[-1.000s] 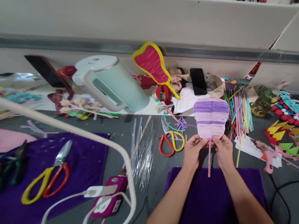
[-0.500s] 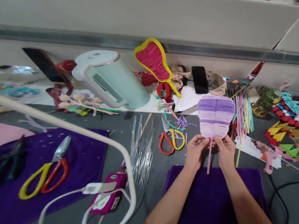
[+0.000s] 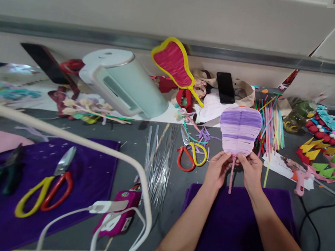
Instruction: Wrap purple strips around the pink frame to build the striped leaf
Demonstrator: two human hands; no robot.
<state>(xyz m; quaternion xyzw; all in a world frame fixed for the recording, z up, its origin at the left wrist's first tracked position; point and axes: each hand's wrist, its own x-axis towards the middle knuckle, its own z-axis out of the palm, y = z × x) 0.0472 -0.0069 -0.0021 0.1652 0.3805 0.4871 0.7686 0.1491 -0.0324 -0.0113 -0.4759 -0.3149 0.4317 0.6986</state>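
Observation:
A small striped purple and pink fan (image 3: 240, 129) with a twisted pink handle is held upright between both hands. My left hand (image 3: 218, 167) pinches its lower left edge near the handle. On the opposite side, my right hand (image 3: 249, 170) grips the lower right edge, thumb in front. Below them lies a folded dark purple cloth (image 3: 235, 224). Left of my hands are scissors (image 3: 192, 152) with one red and one yellow handle, beside purple scraps (image 3: 204, 136). A bundle of colourful strips (image 3: 271, 124) lies just right of the fan.
A pink glue gun (image 3: 299, 177) rests at right. Metal wires (image 3: 162, 173) lie left of the scissors. A magenta power bank (image 3: 121, 212), more scissors (image 3: 60, 178) and pliers (image 3: 7, 172) sit further left. Behind stand a pale green device (image 3: 138, 86), a red-yellow fan (image 3: 176, 64) and a phone (image 3: 225, 87).
The view has shifted slightly, and most table items appear a little higher or further left. Both hands keep their hold on the striped fan, which looks nearly unchanged.

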